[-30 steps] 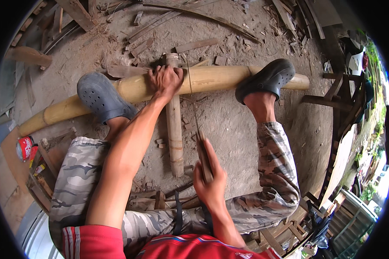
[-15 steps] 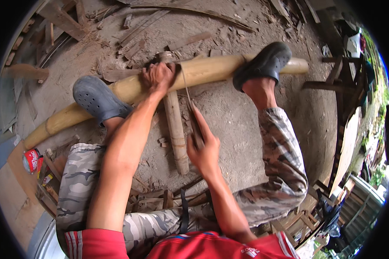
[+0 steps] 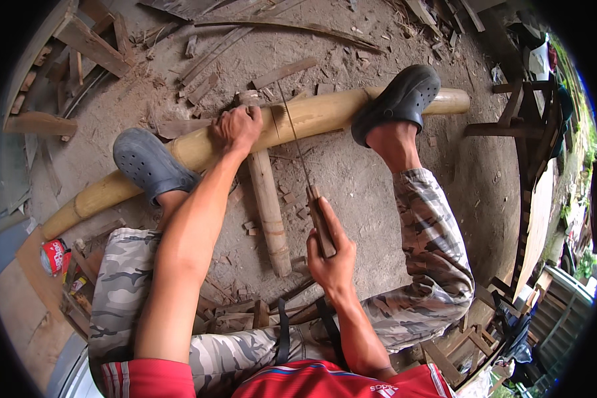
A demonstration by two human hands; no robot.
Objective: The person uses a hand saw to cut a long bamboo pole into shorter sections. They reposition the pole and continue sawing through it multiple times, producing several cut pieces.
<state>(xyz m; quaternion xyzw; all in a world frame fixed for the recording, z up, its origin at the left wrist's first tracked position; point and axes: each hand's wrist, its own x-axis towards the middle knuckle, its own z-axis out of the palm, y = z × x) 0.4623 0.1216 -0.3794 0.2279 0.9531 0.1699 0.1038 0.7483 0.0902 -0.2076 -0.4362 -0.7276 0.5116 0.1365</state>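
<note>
A long yellow bamboo pole (image 3: pixel 328 111) lies crosswise in front of me. My left hand (image 3: pixel 237 128) is closed over it, fingers curled at its far side. In my right hand (image 3: pixel 333 260) is a handsaw (image 3: pixel 320 219), gripped by its wooden handle with the index finger stretched along it. The narrow blade crosses over the pole just right of my left hand; whether it touches is hard to tell. A thin dark line (image 3: pixel 276 125) marks the bamboo between left hand and blade. My dark clogs (image 3: pixel 146 162) rest on the pole, one at each side.
A shorter round pole (image 3: pixel 268 205) extends from beneath the bamboo toward me. Wood scraps (image 3: pixel 285 71) and chips litter the dirt floor. Timber frames stand at far left (image 3: pixel 93 40) and right (image 3: pixel 521 129). A red packet (image 3: pixel 55 255) lies at lower left.
My right hand has drawn the saw back toward me and slightly right, its blade now more slanted. The left hand has shifted a little left along the bamboo.
</note>
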